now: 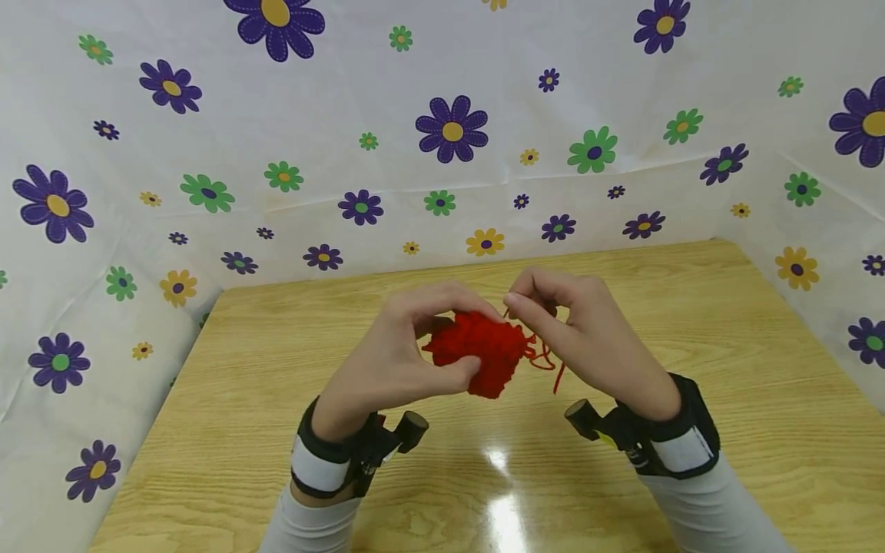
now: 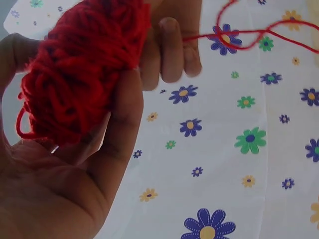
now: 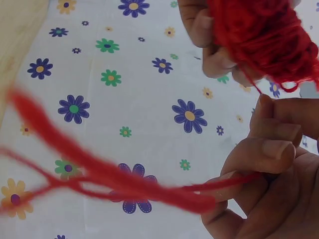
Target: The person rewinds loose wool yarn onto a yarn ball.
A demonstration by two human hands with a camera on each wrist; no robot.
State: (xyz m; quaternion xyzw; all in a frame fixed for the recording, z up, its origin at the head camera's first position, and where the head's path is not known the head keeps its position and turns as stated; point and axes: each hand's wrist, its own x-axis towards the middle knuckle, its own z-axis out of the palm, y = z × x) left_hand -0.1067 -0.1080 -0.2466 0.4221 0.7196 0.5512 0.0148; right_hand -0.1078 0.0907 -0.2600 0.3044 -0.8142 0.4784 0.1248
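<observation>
A bundle of red yarn [image 1: 484, 346] is held above the table between the thumb and fingers of my left hand [image 1: 408, 346]. In the left wrist view the wound yarn [image 2: 79, 74] shows many crossing strands and a small loop poking out at its lower end. Just to the right, my right hand [image 1: 581, 322] pinches a strand of the yarn between thumb and forefinger. A short taut length runs from the bundle to those fingertips [image 3: 265, 105] in the right wrist view. Loose red strands [image 3: 99, 184] trail out beneath the right hand's curled fingers.
Below both hands lies a light wood-grain table [image 1: 276, 430]. A white cloth with purple, green and yellow flowers [image 1: 332, 100] hangs behind it and along both sides. Each wrist wears a black strap [image 1: 698, 430] with a small camera.
</observation>
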